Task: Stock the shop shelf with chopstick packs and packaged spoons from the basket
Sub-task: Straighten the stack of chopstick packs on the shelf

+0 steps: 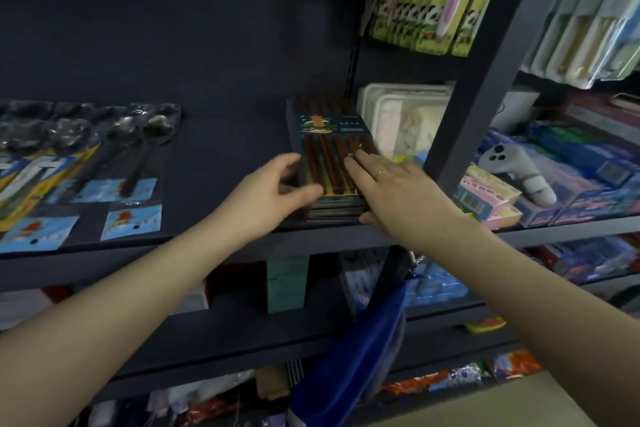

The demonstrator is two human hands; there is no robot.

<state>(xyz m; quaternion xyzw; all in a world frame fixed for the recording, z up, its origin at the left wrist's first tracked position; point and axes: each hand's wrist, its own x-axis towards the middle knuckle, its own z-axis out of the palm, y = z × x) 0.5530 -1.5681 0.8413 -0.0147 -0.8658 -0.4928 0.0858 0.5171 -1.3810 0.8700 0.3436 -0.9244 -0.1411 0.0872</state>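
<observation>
I see a stack of chopstick packs (330, 156) lying flat on the dark shelf (221, 149), close to its front edge and just beside a white plastic box (405, 118). My left hand (273, 191) grips the stack's left side with curled fingers and the thumb on top, and my right hand (398, 191) lies flat on the top pack with straight fingers, thumb at the front edge. The packaged spoons (104, 156) lie well apart on the left side of the same shelf.

Dark shelf (221, 135): chopstick packs (332, 149), spoons (104, 149)
</observation>
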